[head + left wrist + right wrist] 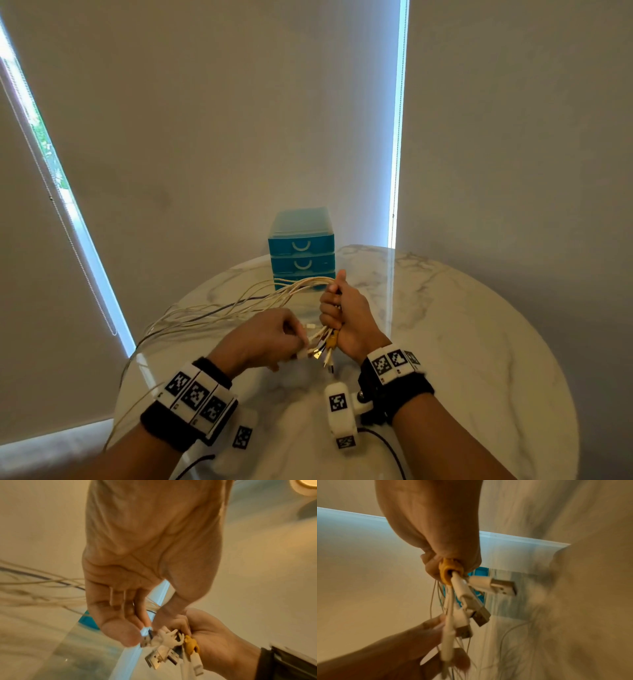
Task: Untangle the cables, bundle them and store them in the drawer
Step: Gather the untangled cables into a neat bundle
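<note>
Several white cables (222,310) and one dark cable fan out from my right hand (337,313) across the table to the left. That hand grips them in an upright fist, thumb on top, in front of the blue drawer unit (301,255). Their plug ends (323,349) hang below the fist, with USB plugs (502,586) and a yellow sleeve (450,569) among them. My left hand (299,342) pinches one small white plug (145,631) of this cluster between thumb and finger. The two upper drawers are closed; cables cross the bottom one.
The round marble table (462,342) has bare surface to the right and in front. Long cable loops (137,359) run over its left edge. Closed blinds stand behind the table, and a dark lead (383,442) hangs from my right wrist camera.
</note>
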The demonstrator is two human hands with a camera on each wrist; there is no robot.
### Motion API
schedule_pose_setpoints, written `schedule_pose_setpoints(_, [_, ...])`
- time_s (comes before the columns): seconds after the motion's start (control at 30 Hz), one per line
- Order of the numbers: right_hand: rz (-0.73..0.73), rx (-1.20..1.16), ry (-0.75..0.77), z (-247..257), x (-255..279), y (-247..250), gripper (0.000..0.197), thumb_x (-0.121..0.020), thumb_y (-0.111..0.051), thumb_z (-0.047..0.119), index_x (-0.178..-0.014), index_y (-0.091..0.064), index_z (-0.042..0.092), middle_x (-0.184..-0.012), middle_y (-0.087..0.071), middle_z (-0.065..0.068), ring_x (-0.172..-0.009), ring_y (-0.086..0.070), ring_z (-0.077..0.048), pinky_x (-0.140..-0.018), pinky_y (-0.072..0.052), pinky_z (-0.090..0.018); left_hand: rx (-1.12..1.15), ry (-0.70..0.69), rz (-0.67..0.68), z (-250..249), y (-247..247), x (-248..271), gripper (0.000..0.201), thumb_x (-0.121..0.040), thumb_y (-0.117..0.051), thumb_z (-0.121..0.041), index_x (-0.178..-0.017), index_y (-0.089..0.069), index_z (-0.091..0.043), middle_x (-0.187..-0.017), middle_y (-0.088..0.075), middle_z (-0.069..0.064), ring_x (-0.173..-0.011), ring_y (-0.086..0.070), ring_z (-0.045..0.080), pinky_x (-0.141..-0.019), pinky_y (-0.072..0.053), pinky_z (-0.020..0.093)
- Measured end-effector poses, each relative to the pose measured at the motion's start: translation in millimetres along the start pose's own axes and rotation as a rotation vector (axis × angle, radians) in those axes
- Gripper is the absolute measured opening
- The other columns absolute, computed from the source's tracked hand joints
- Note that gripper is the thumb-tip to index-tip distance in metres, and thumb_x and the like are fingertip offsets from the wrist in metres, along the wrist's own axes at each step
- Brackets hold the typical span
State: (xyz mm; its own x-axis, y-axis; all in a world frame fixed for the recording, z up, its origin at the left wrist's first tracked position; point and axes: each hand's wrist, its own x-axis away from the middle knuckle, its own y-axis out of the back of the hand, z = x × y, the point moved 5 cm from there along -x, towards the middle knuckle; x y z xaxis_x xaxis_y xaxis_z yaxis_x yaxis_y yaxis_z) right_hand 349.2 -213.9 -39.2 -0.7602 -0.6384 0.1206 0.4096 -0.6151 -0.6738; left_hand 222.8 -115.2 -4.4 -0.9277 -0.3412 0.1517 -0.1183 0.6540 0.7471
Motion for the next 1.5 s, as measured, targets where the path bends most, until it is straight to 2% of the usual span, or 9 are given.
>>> schedule_pose_setpoints(0.1, [-0.024,0.042,0.028,4.2,-0.2,3.0,0.046,-0.113,-0.044,0.050,-0.082,-0.051,0.016,-0.057,-0.037,0.004,-0.039,-0.029,-0.006,-0.033,-0.026,-0.020,0.386,0.070,-0.117,-4.0,-1.3,-0.3,0.019,-0.111,-0.053,-0.025,-0.128,-0.057,-0.017,-0.120,-0.064,0.007,-0.107,-0.067,0.026,-0.076,-0.064,0.038])
schedule_pose_setpoints(0.27, [-0.013,0.138,0.113,11.4,3.9,-1.3,0.046,-0.108,-0.053,0.055,-0.080,-0.054,0.017,-0.060,-0.036,0.002,-0.041,-0.027,-0.008,-0.036,-0.025,-0.020,0.731,0.251,0.104,-15.0,-36.2,-17.5,0.068,-0.114,-0.025,-0.058,-0.131,-0.065,-0.006,-0.118,-0.071,0.017,-0.103,-0.068,0.031,-0.080,-0.065,0.043])
schedule_pose_setpoints(0.43, [-0.033,0.232,0.277,34.9,13.9,-10.6,0.049,-0.104,-0.057,0.058,-0.075,-0.052,0.019,-0.058,-0.038,0.000,-0.039,-0.027,-0.011,-0.034,-0.026,-0.024,1.180,0.218,0.260,-28.7,-69.3,-34.1,0.041,-0.111,-0.034,-0.020,-0.097,-0.069,-0.004,-0.088,-0.069,0.017,-0.076,-0.069,0.025,-0.070,-0.065,0.037])
schedule_pose_setpoints(0.6, [-0.049,0.350,0.331,37.5,22.2,-7.1,0.050,-0.099,-0.062,0.062,-0.070,-0.053,0.022,-0.058,-0.041,0.001,-0.042,-0.029,-0.013,-0.040,-0.028,-0.027,1.380,0.249,0.044,-35.9,-75.7,-47.5,0.037,-0.101,-0.035,0.004,-0.071,-0.055,-0.005,-0.065,-0.059,0.016,-0.047,-0.060,0.021,-0.048,-0.054,0.027])
schedule_pose_setpoints(0.9, [-0.149,0.470,0.423,49.3,24.9,-4.2,0.056,-0.099,-0.062,0.064,-0.063,-0.051,0.023,-0.055,-0.043,0.002,-0.045,-0.035,-0.011,-0.046,-0.034,-0.026,1.442,0.185,0.135,-46.3,-93.7,-35.5,0.041,-0.108,-0.046,-0.027,-0.085,-0.075,-0.009,-0.081,-0.074,0.012,-0.070,-0.071,0.022,-0.078,-0.055,0.038])
schedule_pose_setpoints(1.2, [-0.150,0.555,0.545,49.8,34.5,-14.6,0.039,-0.090,-0.073,0.063,-0.070,-0.071,0.029,-0.056,-0.057,0.012,-0.055,-0.045,-0.008,-0.056,-0.042,-0.027,1.547,0.303,-0.192,-45.2,-86.6,-39.4,0.045,-0.102,-0.038,0.003,-0.060,-0.049,-0.009,-0.049,-0.048,0.008,-0.042,-0.047,0.016,-0.046,-0.046,0.026])
schedule_pose_setpoints(1.3, [-0.113,0.552,0.534,47.8,36.1,-15.8,0.041,-0.087,-0.074,0.067,-0.071,-0.075,0.028,-0.057,-0.055,0.010,-0.055,-0.043,-0.011,-0.055,-0.040,-0.030,1.558,0.258,-0.230,-47.0,-85.2,-40.1,0.046,-0.102,-0.035,0.009,-0.061,-0.048,-0.008,-0.048,-0.044,0.007,-0.044,-0.040,0.015,-0.055,-0.038,0.029])
schedule_pose_setpoints(1.4, [-0.130,0.608,0.559,51.2,38.1,-17.5,0.049,-0.086,-0.071,0.069,-0.076,-0.076,0.021,-0.056,-0.053,0.010,-0.057,-0.045,-0.009,-0.057,-0.043,-0.029,1.575,0.176,-0.205,-54.1,-86.2,-38.5,0.047,-0.109,-0.037,0.005,-0.068,-0.056,-0.006,-0.047,-0.052,0.004,-0.038,-0.047,0.010,-0.048,-0.044,0.023])
schedule_pose_setpoints(1.5, [-0.140,0.626,0.499,55.2,38.0,-16.2,0.060,-0.092,-0.057,0.076,-0.058,-0.062,0.027,-0.053,-0.046,0.008,-0.052,-0.040,-0.011,-0.053,-0.039,-0.030,1.555,0.108,-0.130,-57.8,-88.2,-32.6,0.041,-0.115,-0.036,-0.012,-0.088,-0.066,-0.006,-0.064,-0.065,0.008,-0.054,-0.059,0.013,-0.064,-0.052,0.028])
